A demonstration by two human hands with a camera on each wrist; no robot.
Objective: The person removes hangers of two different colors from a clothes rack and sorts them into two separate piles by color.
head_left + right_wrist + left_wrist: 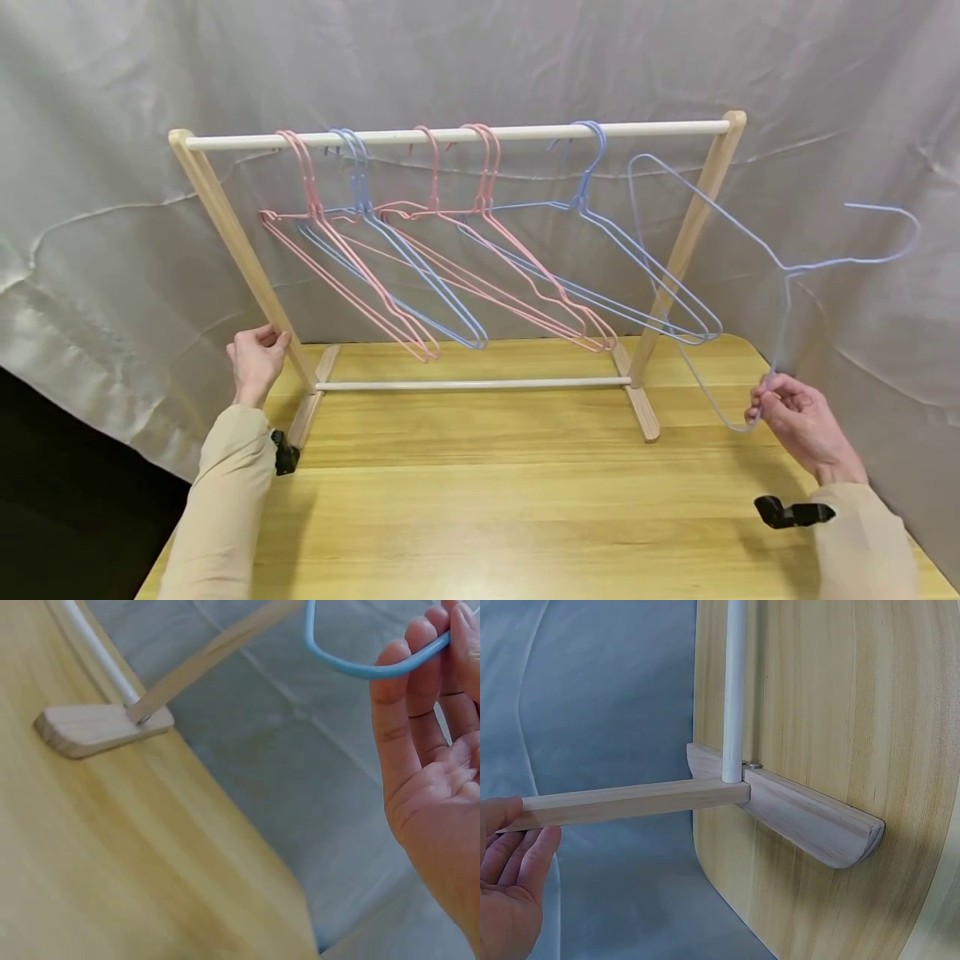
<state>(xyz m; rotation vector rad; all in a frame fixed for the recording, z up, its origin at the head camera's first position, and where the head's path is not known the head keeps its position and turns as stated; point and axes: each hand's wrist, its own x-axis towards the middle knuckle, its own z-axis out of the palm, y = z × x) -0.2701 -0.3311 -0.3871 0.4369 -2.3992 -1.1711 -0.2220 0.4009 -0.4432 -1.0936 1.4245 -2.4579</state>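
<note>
My right hand (802,421) pinches a blue wire hanger (786,268) by one end, off to the right of the rack. The hanger is tilted sideways, its hook pointing right; in the right wrist view the blue wire (367,671) runs between thumb and fingertips. At the left, my left hand (257,360) grips the rack's wooden upright (622,804) low down, thumb on one side and fingers on the other. Pink hangers (491,221) and blue hangers (585,204) hang from the white top rail (525,133) between my hands.
The rack's wooden feet (641,412) stand on a wood-grain table (480,500), joined by a white lower bar (472,385). Grey curtain (480,58) hangs close behind and along both sides. A dark area (67,483) lies beyond the table's left edge.
</note>
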